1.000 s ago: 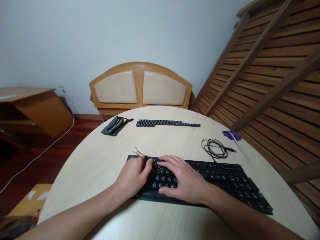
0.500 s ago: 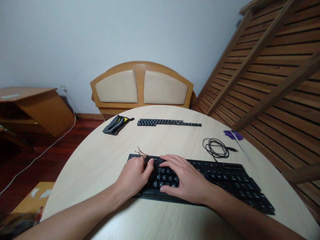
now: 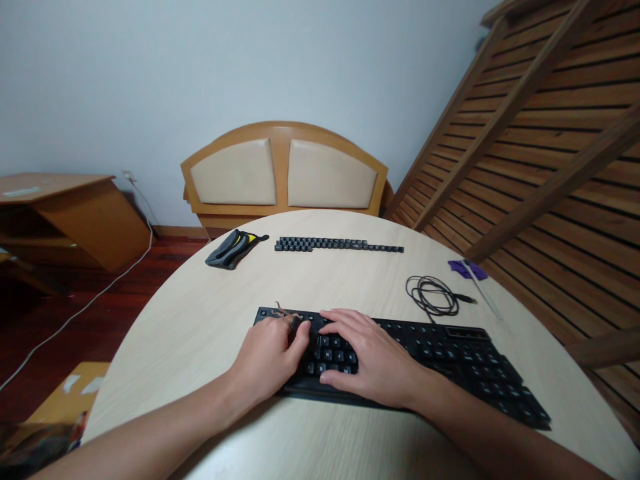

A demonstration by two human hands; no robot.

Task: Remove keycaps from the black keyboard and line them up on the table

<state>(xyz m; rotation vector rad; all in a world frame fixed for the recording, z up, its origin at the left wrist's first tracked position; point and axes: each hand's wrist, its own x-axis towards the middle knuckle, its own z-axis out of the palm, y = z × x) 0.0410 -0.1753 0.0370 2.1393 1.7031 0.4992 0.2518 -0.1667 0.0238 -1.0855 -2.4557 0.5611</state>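
Note:
A black keyboard (image 3: pixel 465 373) lies on the round pale table, with some keys gone from its left part. Over that left part my left hand (image 3: pixel 270 350) is closed around a small dark object (image 3: pixel 295 325). Thin, bent brown strands (image 3: pixel 281 312) stick out beyond the fist; the lower end of what it grips is hidden by the fingers. My right hand (image 3: pixel 367 357) rests across the middle of the keyboard, fingers stretched and thumb apart, with a block of keys (image 3: pixel 335 353) between the two hands.
Loose black keycaps (image 3: pixel 323 245) stand in rows at the back of the table (image 3: pixel 200 313). A grey and black folded cloth item (image 3: pixel 230 250) with yellow lies left of them. On the right are a coiled cable (image 3: pixel 433 297), a purple cloth (image 3: pixel 467 269) and a thin pale stick (image 3: pixel 483 291).
My left fist has tipped slightly, and the brown strands now lie lower over the keyboard's top edge. My right hand and the keyboard stay in place.

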